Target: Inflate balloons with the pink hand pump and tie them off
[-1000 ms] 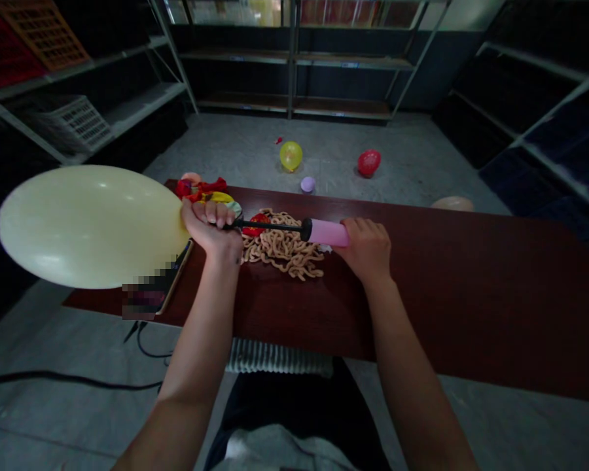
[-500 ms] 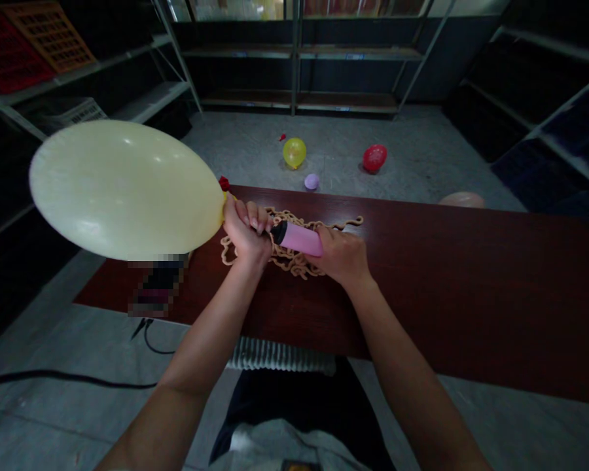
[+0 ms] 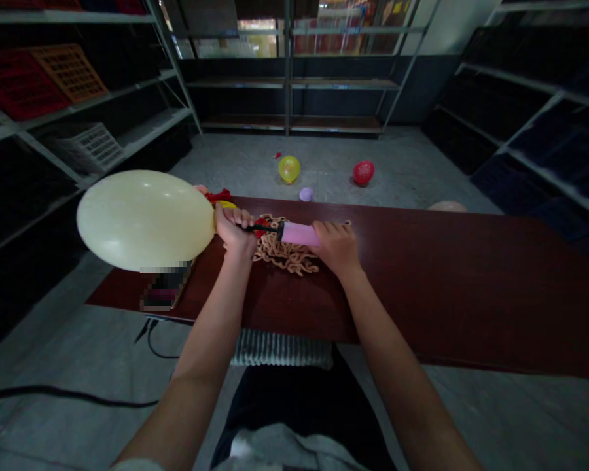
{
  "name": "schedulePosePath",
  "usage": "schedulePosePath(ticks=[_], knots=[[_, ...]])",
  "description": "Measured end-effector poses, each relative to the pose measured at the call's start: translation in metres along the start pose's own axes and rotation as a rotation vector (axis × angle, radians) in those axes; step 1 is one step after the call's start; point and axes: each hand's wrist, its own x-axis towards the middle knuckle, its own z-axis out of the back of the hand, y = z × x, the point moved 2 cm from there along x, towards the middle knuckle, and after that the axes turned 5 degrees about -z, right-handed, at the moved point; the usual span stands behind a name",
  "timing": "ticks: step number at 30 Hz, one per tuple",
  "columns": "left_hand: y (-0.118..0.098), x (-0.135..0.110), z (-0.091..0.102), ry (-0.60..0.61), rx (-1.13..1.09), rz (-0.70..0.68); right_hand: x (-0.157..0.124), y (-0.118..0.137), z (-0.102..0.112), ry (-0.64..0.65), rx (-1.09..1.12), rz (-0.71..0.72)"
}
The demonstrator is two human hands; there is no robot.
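Note:
A pale yellow inflated balloon (image 3: 147, 221) extends leftward from my left hand (image 3: 235, 229). The fingers of that hand are closed around the balloon's neck and the end of a black rod. This rod belongs to a hand balloon pump (image 3: 298, 234) with a pink barrel. My right hand (image 3: 338, 247) is wrapped around the barrel's right end. A length of black rod shows between the barrel and my left hand. Under the pump lies a heap of tan, uninflated long balloons (image 3: 289, 256), with something red beside it. The balloon's mouth is hidden in my fingers.
The dark red-brown table (image 3: 422, 281) spans the view. A blurred-out dark object (image 3: 164, 291) lies at its left end, red and yellow pieces at its back edge. Beyond, a yellow balloon (image 3: 289, 169) and a red balloon (image 3: 363, 173) rest on the floor, before metal shelves.
The pink barrel has drawn away from my left hand, exposing more black rod. The yellow balloon appears smaller and farther right in view. My view has tilted up.

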Motion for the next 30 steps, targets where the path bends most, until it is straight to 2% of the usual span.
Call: schedulePosePath(ticks=[7,15,24,30], knots=[[-0.011,0.011,0.008,0.003,-0.043,-0.035,-0.006,-0.021,0.009,-0.004,-0.035,-0.047],[-0.025,0.012,0.004,0.013,-0.041,-0.057,-0.013,-0.049,0.018,-0.040,-0.077,-0.111],[-0.031,0.010,0.002,-0.031,0.008,-0.115,-0.010,-0.037,0.022,-0.015,-0.058,-0.072],[-0.020,-0.001,-0.003,-0.001,0.035,-0.058,-0.010,-0.020,0.025,0.015,-0.022,0.012]])
